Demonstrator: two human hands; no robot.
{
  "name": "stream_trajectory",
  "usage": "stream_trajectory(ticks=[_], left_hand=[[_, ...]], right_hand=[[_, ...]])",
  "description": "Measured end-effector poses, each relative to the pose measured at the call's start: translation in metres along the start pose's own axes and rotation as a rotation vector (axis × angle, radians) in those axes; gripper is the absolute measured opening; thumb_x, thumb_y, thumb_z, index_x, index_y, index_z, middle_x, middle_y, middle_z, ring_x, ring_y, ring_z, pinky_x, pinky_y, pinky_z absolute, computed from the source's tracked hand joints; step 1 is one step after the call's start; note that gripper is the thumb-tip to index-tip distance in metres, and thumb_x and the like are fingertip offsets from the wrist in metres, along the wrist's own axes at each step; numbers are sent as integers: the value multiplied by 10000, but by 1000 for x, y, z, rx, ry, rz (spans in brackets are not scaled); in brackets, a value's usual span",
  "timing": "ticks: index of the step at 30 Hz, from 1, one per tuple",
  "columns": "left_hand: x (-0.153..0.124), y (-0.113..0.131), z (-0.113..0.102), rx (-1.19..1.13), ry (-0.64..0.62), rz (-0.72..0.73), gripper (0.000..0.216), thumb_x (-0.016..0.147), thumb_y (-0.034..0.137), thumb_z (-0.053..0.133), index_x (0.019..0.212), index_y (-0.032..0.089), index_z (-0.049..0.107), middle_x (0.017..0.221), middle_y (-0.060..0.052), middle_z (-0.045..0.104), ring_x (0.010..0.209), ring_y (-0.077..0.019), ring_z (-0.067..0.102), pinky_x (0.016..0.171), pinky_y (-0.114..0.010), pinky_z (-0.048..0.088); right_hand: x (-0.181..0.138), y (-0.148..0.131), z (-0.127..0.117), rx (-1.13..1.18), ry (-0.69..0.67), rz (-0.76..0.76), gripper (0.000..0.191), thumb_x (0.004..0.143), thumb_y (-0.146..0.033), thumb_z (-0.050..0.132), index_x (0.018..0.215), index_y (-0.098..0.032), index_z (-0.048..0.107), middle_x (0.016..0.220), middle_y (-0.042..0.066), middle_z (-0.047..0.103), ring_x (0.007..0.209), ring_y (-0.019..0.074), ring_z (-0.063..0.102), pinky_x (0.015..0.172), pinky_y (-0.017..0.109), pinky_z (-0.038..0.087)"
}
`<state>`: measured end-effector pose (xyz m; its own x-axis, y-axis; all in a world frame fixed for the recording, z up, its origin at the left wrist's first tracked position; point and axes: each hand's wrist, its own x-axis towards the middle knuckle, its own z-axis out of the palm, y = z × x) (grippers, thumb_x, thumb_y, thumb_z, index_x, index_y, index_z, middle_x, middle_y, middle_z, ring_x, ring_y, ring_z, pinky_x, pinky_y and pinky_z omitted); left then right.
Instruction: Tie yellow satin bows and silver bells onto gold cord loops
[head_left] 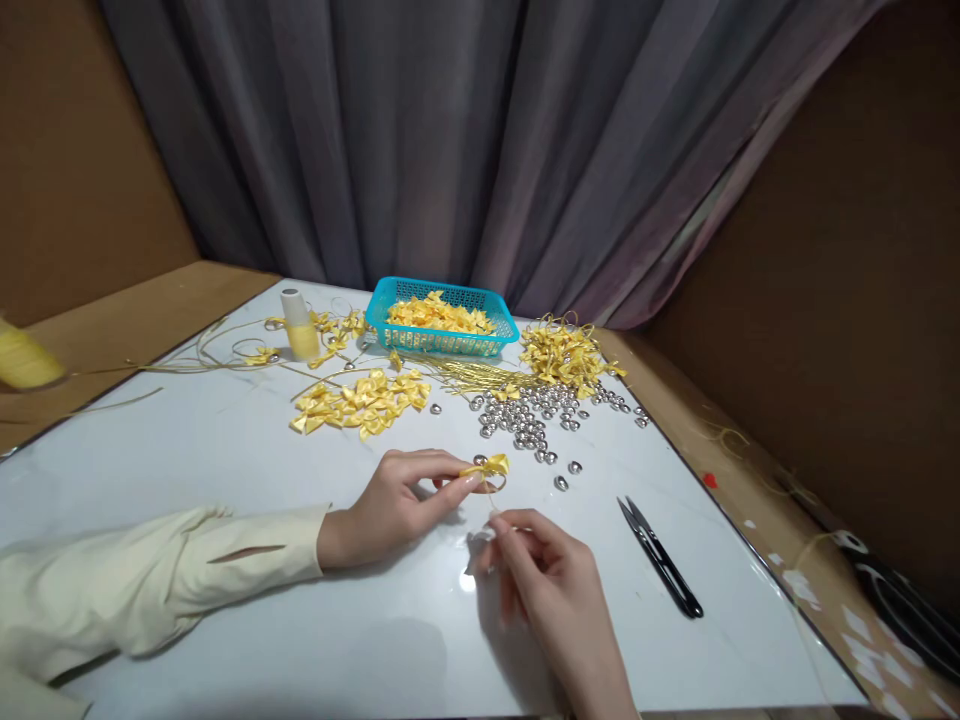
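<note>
My left hand [409, 495] pinches a small yellow ribbon bow [496, 465] between thumb and fingers, above the white tabletop. A round silver bead [480, 461] shows at the bow's left side, and a loop of thin gold cord [501, 483] hangs just under it. Lower and to the right, my right hand [551, 575] is closed in a pinch on the thin cord's end, which runs up to the bow. Its lower fingers are curled and partly blurred. Black thread snips [660, 560] lie to the right of my right hand, touched by neither hand.
Loose bows [360, 402] and scattered silver beads [529, 415] lie beyond my hands. Farther back are a blue basket [442, 342] of bows, a heap of corded bows [566, 355], cut gold cords [480, 376] and a yellow thread spool [303, 335]. Another yellow spool [26, 357] is at far left.
</note>
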<state>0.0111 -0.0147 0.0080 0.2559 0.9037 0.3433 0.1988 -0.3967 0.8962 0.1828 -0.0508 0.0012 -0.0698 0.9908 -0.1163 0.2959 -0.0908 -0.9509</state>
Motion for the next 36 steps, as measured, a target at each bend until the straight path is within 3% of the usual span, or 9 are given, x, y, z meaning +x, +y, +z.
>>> stream_trajectory(ticks=[3,5,7,12,17,21,26,31,36], left_hand=[[-1,2,1,0,-19,-74,251,858,276,543,864,133,749,878,-81,745,785,-201,678,694,-269,527],[-2,1,3,1,-37,-107,264,857,291,539,865,133,751,876,-82,746,775,-204,680,678,-271,526],[-3,0,4,0,-50,-135,274,854,305,539,854,131,751,863,-81,749,758,-205,680,651,-271,521],[-1,-4,7,-14,-48,-200,278,848,320,543,833,131,746,865,-80,756,758,-211,674,638,-282,505],[2,-6,8,-18,-63,-241,278,842,326,549,827,127,743,858,-82,756,755,-214,676,651,-289,502],[3,-8,8,-45,-66,-252,285,837,342,555,813,128,743,845,-86,755,766,-219,680,667,-292,518],[3,-7,8,-75,-74,-292,286,820,356,569,793,125,735,844,-88,755,774,-227,682,690,-308,533],[1,-2,11,-137,-117,-393,269,815,336,564,799,118,720,875,-92,753,825,-226,680,728,-293,515],[-5,0,15,-220,-153,-421,223,814,316,581,754,139,702,789,-56,740,756,-183,659,677,-245,489]], right_hand=[[-2,-2,-6,106,260,-17,373,814,-457,598,1017,-156,685,969,108,733,775,226,692,684,315,544],[-3,-5,-7,153,400,-55,489,802,-420,629,1226,-179,598,1202,108,650,1088,259,612,922,387,487],[-4,-9,-7,230,488,-96,554,817,-384,627,1326,-202,507,1330,95,555,1209,254,528,1020,418,413],[0,-19,-22,569,637,-208,390,811,-295,672,1179,-182,610,1289,92,591,1118,239,606,1002,414,454],[5,-16,-58,758,689,-69,123,768,-247,716,880,-197,703,1154,69,664,1048,200,635,897,317,531],[4,-9,-77,690,626,-121,144,806,-266,684,948,-244,697,1143,50,652,788,125,637,691,234,553],[1,-9,-84,551,505,-146,546,769,-265,717,1270,-338,512,888,-10,699,429,54,430,517,220,485],[-6,-13,-64,286,235,-25,238,724,-411,732,806,-196,673,518,4,645,531,144,570,641,278,489],[-10,-16,-13,154,17,11,267,798,-432,640,728,-180,697,504,16,652,532,179,607,613,285,481]])
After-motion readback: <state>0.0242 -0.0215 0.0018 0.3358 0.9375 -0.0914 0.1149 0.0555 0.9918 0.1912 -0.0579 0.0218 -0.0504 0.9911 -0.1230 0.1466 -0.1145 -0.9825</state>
